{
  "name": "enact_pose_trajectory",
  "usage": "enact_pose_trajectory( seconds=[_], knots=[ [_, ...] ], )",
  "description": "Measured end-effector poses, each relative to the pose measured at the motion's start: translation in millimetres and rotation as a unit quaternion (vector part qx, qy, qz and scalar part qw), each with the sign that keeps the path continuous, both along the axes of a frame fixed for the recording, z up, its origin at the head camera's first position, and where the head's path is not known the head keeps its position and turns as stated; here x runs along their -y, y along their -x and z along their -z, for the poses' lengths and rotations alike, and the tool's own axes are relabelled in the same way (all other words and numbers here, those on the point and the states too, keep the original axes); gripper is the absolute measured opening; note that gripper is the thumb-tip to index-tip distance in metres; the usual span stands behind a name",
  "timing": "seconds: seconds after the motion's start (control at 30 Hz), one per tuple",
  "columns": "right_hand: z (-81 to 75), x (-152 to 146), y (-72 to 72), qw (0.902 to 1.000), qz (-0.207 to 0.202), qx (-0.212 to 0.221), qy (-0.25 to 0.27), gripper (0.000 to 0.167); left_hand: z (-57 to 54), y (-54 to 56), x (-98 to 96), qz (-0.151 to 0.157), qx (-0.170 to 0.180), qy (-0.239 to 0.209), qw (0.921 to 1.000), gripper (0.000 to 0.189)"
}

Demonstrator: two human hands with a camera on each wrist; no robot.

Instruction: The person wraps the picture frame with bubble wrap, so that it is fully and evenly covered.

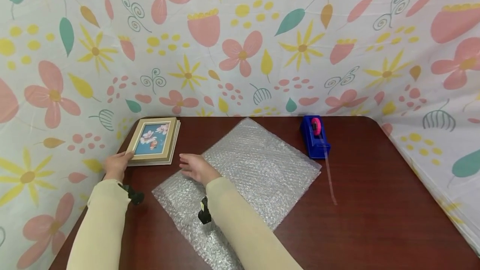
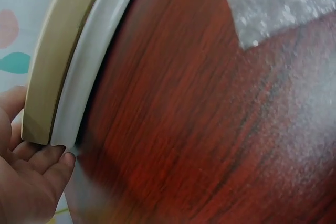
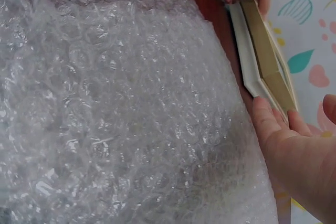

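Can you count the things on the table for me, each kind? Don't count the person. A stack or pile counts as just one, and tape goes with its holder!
Stack of picture frames: 1
Bubble wrap, counted as one pile: 1
Blue tape dispenser, with its tape: 1
Total: 3

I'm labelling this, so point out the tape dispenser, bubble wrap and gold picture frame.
Tape dispenser [image 1: 315,141], head view, blue body.
Bubble wrap [image 1: 255,166], head view, middle of the sheet.
Gold picture frame [image 1: 152,139], head view, its blue floral picture.
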State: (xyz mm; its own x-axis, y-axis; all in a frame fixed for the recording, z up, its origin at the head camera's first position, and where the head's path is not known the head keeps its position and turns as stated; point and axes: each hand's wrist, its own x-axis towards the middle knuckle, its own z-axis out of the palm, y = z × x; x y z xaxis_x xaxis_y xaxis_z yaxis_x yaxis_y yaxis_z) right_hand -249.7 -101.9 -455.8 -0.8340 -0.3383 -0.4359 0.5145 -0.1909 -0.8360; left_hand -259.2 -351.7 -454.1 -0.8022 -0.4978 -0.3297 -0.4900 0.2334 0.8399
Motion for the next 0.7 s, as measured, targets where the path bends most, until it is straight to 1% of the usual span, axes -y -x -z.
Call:
enact_pose_trajectory(
  seconds=[0.23, 0.37, 0.57, 0.63, 0.7],
  knots=[
    [2.9, 0.1, -0.3, 1.0, 0.0, -0.006, -0.004, 0.049, -1.3, -1.1, -4.5, -0.013, -0.008, 0.025, 0.9996, 0.055],
    [3.5, 0.0, -1.0, 0.9999, 0.004, -0.012, -0.006, 0.046, -1.2, -2.0, -3.6, -0.011, -0.015, 0.034, 0.9992, 0.054],
    [2.9, 1.7, 2.2, 0.9999, 0.014, -0.01, 0.001, 0.045, -7.8, 3.9, -0.9, -0.008, -0.035, 0.059, 0.9976, 0.053],
    [3.4, 2.4, 2.9, 0.9998, 0.018, -0.007, 0.005, 0.045, -10.1, 7.1, -1.3, -0.02, -0.044, 0.04, 0.998, 0.052],
    [3.7, 2.8, 2.6, 0.9998, 0.019, -0.005, 0.007, 0.044, -11.0, 9.7, -1.9, -0.039, -0.052, 0.008, 0.9978, 0.05]
  ],
)
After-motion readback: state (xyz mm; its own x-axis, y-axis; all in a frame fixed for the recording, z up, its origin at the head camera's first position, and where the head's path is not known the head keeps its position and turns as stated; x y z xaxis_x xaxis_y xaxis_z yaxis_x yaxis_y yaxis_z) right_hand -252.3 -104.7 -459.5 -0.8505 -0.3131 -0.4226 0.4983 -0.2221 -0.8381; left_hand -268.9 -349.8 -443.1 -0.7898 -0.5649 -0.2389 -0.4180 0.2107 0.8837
